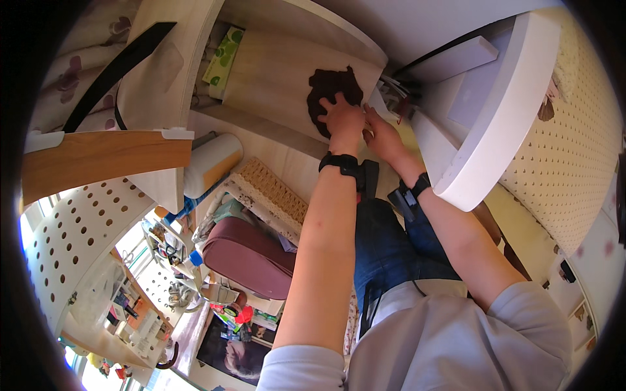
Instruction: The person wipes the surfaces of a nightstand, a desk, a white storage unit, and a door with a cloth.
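A crumpled dark brown cloth (335, 83) lies on a pale wooden shelf board (274, 73), near its right end. Resting on the lower part of the cloth is my left hand (344, 119), palm down with its fingers spread. My right hand (385, 139) is just to the right, at the board's edge, its fingers bent and close to my left hand; whether it grips anything is unclear. Each wrist wears a black strap with a dark device.
A green patterned tissue pack (225, 61) stands at the shelf's left end. Below are a wicker basket (271, 188), a maroon case (247, 256) and a paper roll (215, 159). A curved white furniture edge (508, 127) juts in at right, beside my right forearm.
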{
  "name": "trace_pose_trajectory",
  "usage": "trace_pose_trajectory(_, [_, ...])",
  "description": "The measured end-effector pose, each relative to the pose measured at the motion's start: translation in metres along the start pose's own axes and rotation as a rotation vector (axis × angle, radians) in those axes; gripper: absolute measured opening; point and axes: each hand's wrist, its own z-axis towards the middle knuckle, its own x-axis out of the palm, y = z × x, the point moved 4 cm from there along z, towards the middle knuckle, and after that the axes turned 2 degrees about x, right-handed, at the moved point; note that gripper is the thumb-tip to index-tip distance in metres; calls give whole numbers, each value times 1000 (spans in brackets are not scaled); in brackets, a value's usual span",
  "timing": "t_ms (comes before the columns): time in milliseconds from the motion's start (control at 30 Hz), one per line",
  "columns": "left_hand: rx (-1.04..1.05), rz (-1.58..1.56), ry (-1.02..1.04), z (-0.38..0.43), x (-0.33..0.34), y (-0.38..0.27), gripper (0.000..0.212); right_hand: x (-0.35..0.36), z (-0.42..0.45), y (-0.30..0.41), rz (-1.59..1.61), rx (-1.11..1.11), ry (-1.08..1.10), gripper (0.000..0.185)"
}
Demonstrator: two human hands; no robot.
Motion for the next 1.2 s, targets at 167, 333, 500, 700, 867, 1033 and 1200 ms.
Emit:
trace_pose_trajectory(167, [-74, 133, -241, 18, -22, 34, 50, -9, -20, 3, 33, -19, -6, 40])
trace_pose_trajectory(333, [81, 454, -258, 39, -71, 77, 32, -29, -24, 21, 52, -16, 19, 32])
trace_pose_trajectory(500, [53, 728, -367, 47, -142, 107, 21, -27, -23, 27, 105, -110, -26, 29])
trace_pose_trajectory(700, [43, 816, -38, 20, -97, 89, 19, -19, -41, 46, 83, -8, 47, 30])
trace_pose_trajectory(867, [230, 475, 308, -25, -35, 52, 31, -24, -55, 46, 4, 42, 75, 28])
trace_pose_trajectory(1033, [194, -586, -14, -45, -85, 11, 36, -40, -51, 31, 103, -209, -243, 25])
trace_pose_trajectory(1200, [601, -798, -848, -70, -199, -70, 37, -48, -44, 31, 297, -55, -209, 26])
